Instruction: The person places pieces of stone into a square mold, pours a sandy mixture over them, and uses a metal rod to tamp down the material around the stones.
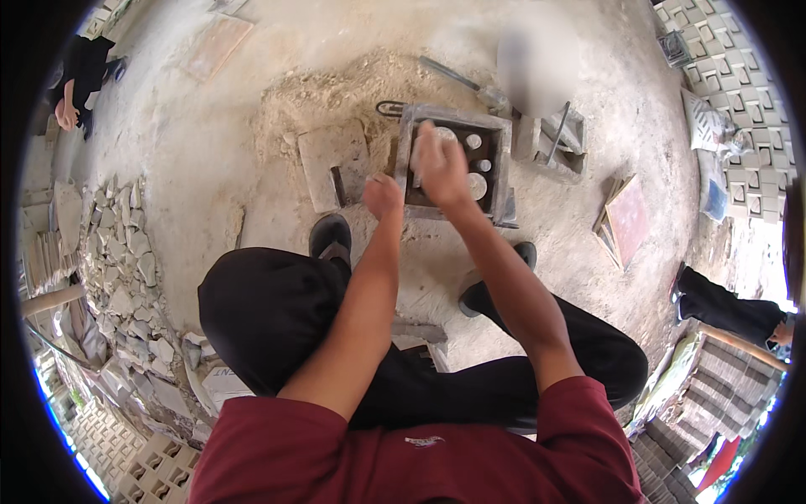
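A square grey-framed box [504, 139], perhaps a mould, sits on the ground in front of me. Several pale round pieces [477, 186] of differing size show against its dark inside. My right hand [441, 168] is over the box's left half, its fingers smeared by motion, hiding part of the round pieces. My left hand [384, 195] is closed beside the box's left edge; what it holds, if anything, is hidden. Left of it, a short dark bar [338, 186] rests on a dusty flat slab [323, 155].
Behind the box lie loose sand [327, 84] and a long-handled tool [449, 71]. To its right are a grey metal tray [564, 155] and flat boards [623, 214]. Broken stone [117, 252] is heaped left. Other people stand at far left [88, 71] and far right [730, 307].
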### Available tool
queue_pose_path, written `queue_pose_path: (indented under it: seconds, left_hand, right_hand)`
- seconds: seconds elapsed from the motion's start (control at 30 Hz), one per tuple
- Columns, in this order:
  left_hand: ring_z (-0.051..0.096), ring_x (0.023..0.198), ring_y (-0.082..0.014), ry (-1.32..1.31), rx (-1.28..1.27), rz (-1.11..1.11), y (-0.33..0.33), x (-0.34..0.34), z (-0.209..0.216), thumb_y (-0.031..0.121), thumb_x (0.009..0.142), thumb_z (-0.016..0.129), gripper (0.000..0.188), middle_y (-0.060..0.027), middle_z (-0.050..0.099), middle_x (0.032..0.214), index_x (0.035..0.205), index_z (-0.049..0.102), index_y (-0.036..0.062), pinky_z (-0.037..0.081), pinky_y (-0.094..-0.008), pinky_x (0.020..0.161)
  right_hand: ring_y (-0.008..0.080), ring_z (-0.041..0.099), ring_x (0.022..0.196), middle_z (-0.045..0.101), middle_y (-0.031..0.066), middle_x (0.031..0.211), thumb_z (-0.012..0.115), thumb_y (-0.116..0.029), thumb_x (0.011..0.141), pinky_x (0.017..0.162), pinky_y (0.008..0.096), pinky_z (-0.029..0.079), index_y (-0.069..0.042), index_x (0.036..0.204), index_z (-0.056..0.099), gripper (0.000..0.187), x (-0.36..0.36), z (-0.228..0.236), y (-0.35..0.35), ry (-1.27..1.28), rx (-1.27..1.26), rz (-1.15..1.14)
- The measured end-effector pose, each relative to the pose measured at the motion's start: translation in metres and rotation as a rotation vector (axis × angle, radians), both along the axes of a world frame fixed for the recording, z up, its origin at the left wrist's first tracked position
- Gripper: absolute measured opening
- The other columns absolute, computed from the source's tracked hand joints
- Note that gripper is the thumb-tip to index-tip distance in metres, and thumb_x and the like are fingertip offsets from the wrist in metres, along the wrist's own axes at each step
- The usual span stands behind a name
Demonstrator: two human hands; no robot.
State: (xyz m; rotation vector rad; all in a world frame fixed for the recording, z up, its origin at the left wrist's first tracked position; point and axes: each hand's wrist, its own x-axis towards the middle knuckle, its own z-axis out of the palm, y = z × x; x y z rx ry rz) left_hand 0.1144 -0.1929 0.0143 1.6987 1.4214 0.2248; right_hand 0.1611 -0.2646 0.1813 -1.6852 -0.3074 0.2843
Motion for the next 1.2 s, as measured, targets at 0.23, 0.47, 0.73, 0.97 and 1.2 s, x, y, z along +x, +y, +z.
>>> queue_pose_path:
  seconds: [0.23,0.47,0.73,0.97,1.2]
  left_hand:
    - [0.059,0.084,-0.0457,0.045,0.278,-0.188,-0.001,-0.001,-0.006,0.026,0.090,0.036,0.039,-0.0280,0.062,0.085,0.083,0.059,-0.0052,0.048,-0.0507,0.073]
    - [0.058,0.087,-0.0465,-0.041,0.056,-0.020,-0.007,0.000,0.017,0.027,0.089,0.035,0.042,-0.0298,0.062,0.089,0.085,0.060,-0.0063,0.046,-0.0514,0.077]
    - [0.059,0.085,-0.0467,-0.033,0.034,-0.026,-0.003,0.001,0.017,0.027,0.089,0.036,0.041,-0.0296,0.061,0.088,0.085,0.061,-0.0053,0.046,-0.0524,0.076]
    - [0.059,0.082,-0.0466,-0.016,0.072,0.023,-0.006,-0.001,0.010,0.026,0.089,0.035,0.040,-0.0295,0.061,0.084,0.082,0.060,-0.0046,0.046,-0.0527,0.074]
    - [0.060,0.082,-0.0461,0.020,0.042,-0.008,-0.002,0.003,0.009,0.027,0.089,0.033,0.041,-0.0290,0.062,0.084,0.083,0.060,-0.0028,0.047,-0.0530,0.073]
  right_hand:
    - [0.0074,0.033,0.047,0.038,-0.0017,0.049,0.032,-0.030,0.101,0.045,0.0271,0.029,-0.005,0.052,0.038,0.055,-0.016,0.029,-0.014,0.109,0.112,0.142]
    - [0.0116,0.031,0.046,0.032,-0.0003,0.047,0.027,-0.030,0.101,0.047,0.0278,0.029,-0.008,0.051,0.030,0.055,-0.026,0.023,-0.007,0.048,0.094,0.047]
    - [0.0088,0.033,0.047,0.038,-0.0002,0.048,0.032,-0.031,0.100,0.046,0.0289,0.029,-0.005,0.052,0.038,0.054,-0.019,0.020,0.004,0.009,0.245,-0.037]
    - [0.0119,0.032,0.046,0.030,-0.0001,0.047,0.029,-0.031,0.101,0.046,0.0274,0.027,-0.009,0.049,0.030,0.056,-0.008,0.024,0.017,0.046,0.027,-0.019]
    - [0.0105,0.029,0.042,0.030,-0.0014,0.046,0.032,-0.031,0.100,0.041,0.0275,0.023,-0.011,0.050,0.031,0.054,0.029,0.026,0.033,0.075,0.130,-0.079]
